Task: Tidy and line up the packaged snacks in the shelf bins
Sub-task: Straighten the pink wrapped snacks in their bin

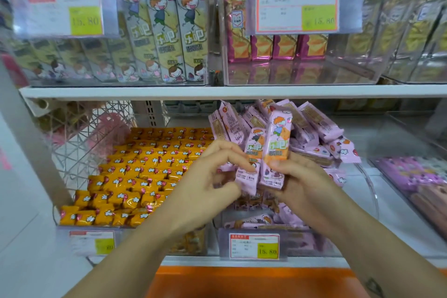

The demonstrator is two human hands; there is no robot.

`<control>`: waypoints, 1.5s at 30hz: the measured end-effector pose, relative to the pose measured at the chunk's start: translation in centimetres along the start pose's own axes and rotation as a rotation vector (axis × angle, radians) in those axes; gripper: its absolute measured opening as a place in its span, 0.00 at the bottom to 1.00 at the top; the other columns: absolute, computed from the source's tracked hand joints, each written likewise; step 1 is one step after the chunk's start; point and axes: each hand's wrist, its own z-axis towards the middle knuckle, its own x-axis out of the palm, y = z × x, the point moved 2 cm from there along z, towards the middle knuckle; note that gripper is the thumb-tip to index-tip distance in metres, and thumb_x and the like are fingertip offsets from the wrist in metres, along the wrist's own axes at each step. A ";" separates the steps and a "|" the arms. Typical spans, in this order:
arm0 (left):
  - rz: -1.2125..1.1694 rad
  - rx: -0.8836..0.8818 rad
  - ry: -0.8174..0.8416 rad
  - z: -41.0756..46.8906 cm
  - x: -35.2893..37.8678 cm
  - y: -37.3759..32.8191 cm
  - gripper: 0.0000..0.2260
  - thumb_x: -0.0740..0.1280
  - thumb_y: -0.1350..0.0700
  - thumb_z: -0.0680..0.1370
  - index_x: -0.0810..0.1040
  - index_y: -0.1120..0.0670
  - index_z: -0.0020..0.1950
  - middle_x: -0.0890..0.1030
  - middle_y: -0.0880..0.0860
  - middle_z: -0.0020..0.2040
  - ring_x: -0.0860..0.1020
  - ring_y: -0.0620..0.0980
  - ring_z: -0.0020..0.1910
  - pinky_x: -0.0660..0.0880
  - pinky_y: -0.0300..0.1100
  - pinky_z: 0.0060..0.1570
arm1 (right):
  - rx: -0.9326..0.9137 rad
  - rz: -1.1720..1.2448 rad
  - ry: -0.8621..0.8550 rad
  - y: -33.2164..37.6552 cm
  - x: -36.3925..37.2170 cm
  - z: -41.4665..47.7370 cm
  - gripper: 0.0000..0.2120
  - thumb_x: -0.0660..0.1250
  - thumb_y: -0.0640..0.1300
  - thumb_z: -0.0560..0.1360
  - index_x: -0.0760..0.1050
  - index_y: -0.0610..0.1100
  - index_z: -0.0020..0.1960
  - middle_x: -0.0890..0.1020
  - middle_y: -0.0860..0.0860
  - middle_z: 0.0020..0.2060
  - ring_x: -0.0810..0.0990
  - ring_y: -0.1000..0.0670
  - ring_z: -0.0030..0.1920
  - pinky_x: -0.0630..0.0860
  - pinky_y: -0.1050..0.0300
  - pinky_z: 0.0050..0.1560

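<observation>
Two pink snack packs stand upright side by side above the middle bin of the lower shelf. My right hand (298, 178) grips the taller pink pack (278, 143) near its bottom end. My left hand (215, 172) pinches the shorter pink pack (252, 159) beside it with fingertips and thumb. Behind them a loose heap of pink packs (312, 128) lies at mixed angles in the clear bin (372, 191). More pink packs (261, 221) lie flat at the bin's front, partly hidden by my hands.
The bin on the left holds rows of orange-yellow packs (135, 176). Price tags (255, 245) hang on the bin fronts. The upper shelf (217, 92) carries clear bins of upright grey-yellow packs (167, 31) and magenta packs (273, 46). At the right lies a tray of purple packs (416, 174).
</observation>
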 end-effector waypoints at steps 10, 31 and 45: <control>-0.361 -0.338 -0.128 0.5 -0.9 1.5 0.34 0.77 0.59 0.66 0.67 0.48 0.69 0.79 0.56 0.60 0.80 0.51 0.56 0.76 0.48 0.57 | -0.033 -0.250 0.136 -0.3 0.2 -1.1 0.21 0.69 0.40 0.65 0.77 0.39 0.59 0.83 0.44 0.53 0.81 0.47 0.55 0.77 0.55 0.56; -0.194 -0.245 -0.254 0.2 -1.7 0.6 0.33 0.74 0.43 0.60 0.73 0.49 0.63 0.80 0.51 0.56 0.80 0.53 0.55 0.79 0.50 0.53 | -0.318 -0.734 0.085 0.4 1.9 -1.0 0.17 0.76 0.45 0.63 0.77 0.53 0.49 0.83 0.56 0.42 0.82 0.58 0.43 0.77 0.67 0.45; -0.310 -0.486 0.037 -1.6 -6.0 0.9 0.23 0.69 0.55 0.68 0.74 0.54 0.62 0.75 0.62 0.63 0.81 0.53 0.53 0.78 0.41 0.44 | 0.321 -1.725 0.770 -4.3 1.4 5.5 0.23 0.62 0.54 0.78 0.69 0.45 0.69 0.75 0.48 0.65 0.74 0.48 0.62 0.70 0.48 0.65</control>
